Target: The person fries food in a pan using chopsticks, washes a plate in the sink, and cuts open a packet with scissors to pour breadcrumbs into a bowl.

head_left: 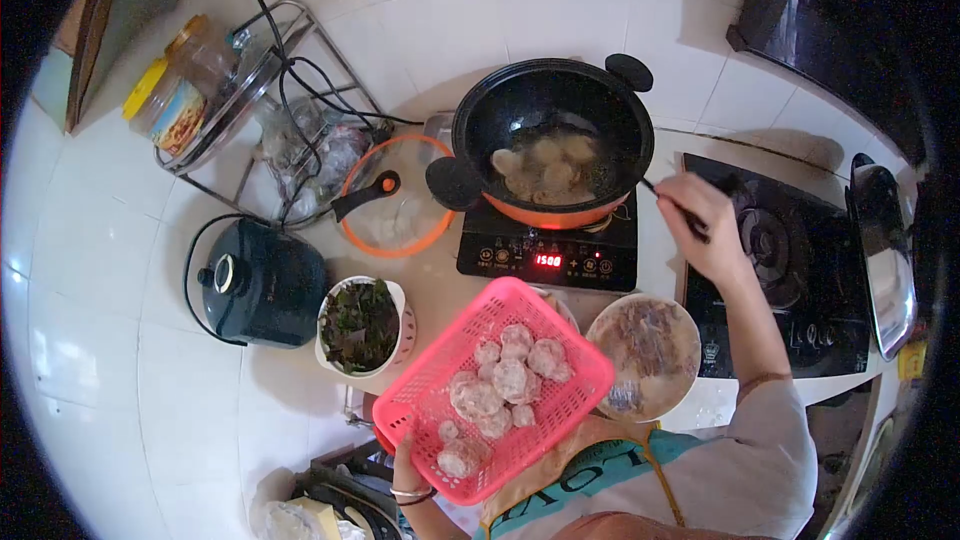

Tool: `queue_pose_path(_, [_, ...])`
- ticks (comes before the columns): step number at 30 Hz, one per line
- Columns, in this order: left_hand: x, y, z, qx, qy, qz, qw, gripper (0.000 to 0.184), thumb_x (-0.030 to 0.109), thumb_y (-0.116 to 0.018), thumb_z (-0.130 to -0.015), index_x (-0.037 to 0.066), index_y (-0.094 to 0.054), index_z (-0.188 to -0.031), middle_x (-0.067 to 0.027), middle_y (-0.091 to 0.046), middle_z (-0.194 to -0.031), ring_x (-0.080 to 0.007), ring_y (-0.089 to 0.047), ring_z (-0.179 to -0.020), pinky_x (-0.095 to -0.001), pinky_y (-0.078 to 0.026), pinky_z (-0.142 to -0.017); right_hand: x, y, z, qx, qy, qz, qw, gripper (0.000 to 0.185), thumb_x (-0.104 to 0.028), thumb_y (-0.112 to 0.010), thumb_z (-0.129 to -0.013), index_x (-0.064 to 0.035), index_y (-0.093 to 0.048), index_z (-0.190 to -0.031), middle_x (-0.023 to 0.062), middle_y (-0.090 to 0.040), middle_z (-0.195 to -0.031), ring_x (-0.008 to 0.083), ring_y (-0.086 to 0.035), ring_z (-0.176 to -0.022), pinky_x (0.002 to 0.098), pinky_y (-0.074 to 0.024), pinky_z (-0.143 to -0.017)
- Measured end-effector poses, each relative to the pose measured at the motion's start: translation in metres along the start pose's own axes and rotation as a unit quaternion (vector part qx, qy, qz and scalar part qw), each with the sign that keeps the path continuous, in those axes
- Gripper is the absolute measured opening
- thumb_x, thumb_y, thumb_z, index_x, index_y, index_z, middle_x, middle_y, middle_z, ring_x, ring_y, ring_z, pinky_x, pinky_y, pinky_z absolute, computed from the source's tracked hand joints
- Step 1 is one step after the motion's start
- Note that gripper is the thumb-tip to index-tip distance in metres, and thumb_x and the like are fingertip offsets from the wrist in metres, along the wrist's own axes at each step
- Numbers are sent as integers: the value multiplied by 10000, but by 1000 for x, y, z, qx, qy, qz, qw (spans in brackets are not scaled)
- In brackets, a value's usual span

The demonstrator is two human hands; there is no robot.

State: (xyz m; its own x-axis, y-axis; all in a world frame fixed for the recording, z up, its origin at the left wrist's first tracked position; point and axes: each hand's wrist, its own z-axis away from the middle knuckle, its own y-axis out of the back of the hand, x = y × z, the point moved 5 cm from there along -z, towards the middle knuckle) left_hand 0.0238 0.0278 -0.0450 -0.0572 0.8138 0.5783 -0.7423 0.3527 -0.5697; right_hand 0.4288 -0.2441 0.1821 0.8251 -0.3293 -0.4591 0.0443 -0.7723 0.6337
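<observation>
My left hand grips the lower left rim of a pink perforated basket, which is held tilted in front of my body. Several white-coated, rounded lumps lie in the basket; what they are inside the coating I cannot make out. My right hand is closed around the dark handle of a utensil that reaches over the pot's right rim; its working end is hidden. The pot, black inside and orange outside, holds several pale brown pieces in liquid.
An induction cooker under the pot shows 1500. An orange-rimmed glass lid, a bowl of dark green leaves and a dark rice cooker stand left. A plastic-covered round dish and a second black hob are right.
</observation>
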Motion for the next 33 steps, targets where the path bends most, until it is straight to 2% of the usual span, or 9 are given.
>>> queue_pose_path(5, [2,-4,2,8,2,-19,1000,561,295,-554,-856,8,-412,-1317,-164,-517,-1267,-313,-518,-1142,-444,-429,-972,6,-1,28,109,-51,-56,991,173,99,-589,-776,28,-604,-933,160,-605,-926,275,-620,-813,302,-488,-719])
queue_pose_path(7, [3,-6,1,24,-15,-36,999,603,323,-575,-841,10,-398,-1326,-172,-508,-1275,-325,-514,-1145,-461,-428,-970,4,-3,31,113,-36,-42,992,186,98,-593,-773,26,-609,-943,161,-606,-934,274,-621,-814,296,-489,-714])
queue_pose_path(11, [6,-26,8,12,-8,-56,998,604,353,-516,-851,20,-389,-1340,-196,-457,-1333,-348,-457,-1207,-475,-361,-1028,1,-10,37,109,-28,-34,993,230,86,-614,-755,19,-618,-975,159,-609,-949,277,-624,-825,302,-499,-695])
queue_pose_path(16, [6,-23,13,16,-13,-82,996,629,387,-495,-851,7,-383,-1339,-197,-459,-1331,-347,-458,-1208,-476,-361,-1027,5,-16,47,139,-20,-36,990,231,73,-617,-758,17,-623,-982,164,-612,-957,278,-624,-827,311,-503,-690])
queue_pose_path(21, [9,-10,17,3,-7,-90,996,626,392,-493,-856,3,-384,-1334,-186,-480,-1312,-336,-479,-1189,-467,-371,-1019,11,-13,45,156,-41,-63,985,150,-43,-594,-835,42,-619,-957,192,-622,-934,285,-625,-817,320,-502,-715])
queue_pose_path(26, [19,-2,24,29,-32,-141,989,632,412,-508,-871,-2,-383,-1331,-149,-501,-1299,-309,-490,-1189,-440,-372,-1023,9,-17,44,141,-49,-66,987,149,-25,-594,-827,43,-620,-957,189,-626,-932,287,-627,-822,318,-502,-726])
queue_pose_path(30, [42,-12,35,33,-59,-198,978,669,489,-493,-874,40,-373,-1356,-130,-504,-1308,-271,-545,-1134,-408,-485,-899,5,-19,48,140,-38,-61,987,167,24,-594,-800,43,-620,-965,194,-620,-961,288,-623,-848,315,-499,-738])
queue_pose_path(31, [53,-10,37,70,-41,-214,973,622,462,-475,-904,64,-365,-1369,-116,-556,-1219,-250,-597,-1029,-366,-522,-799,4,-20,47,138,-41,-58,988,177,38,-593,-793,43,-620,-969,196,-617,-972,289,-623,-855,316,-498,-742])
queue_pose_path(33, [88,-17,47,204,-93,-391,893,558,378,-488,-914,45,-394,-1352,-112,-575,-1125,-247,-609,-947,-334,-509,-761,4,-20,47,133,-48,-56,988,199,58,-596,-780,41,-619,-976,195,-613,-988,290,-621,-866,316,-497,-748])
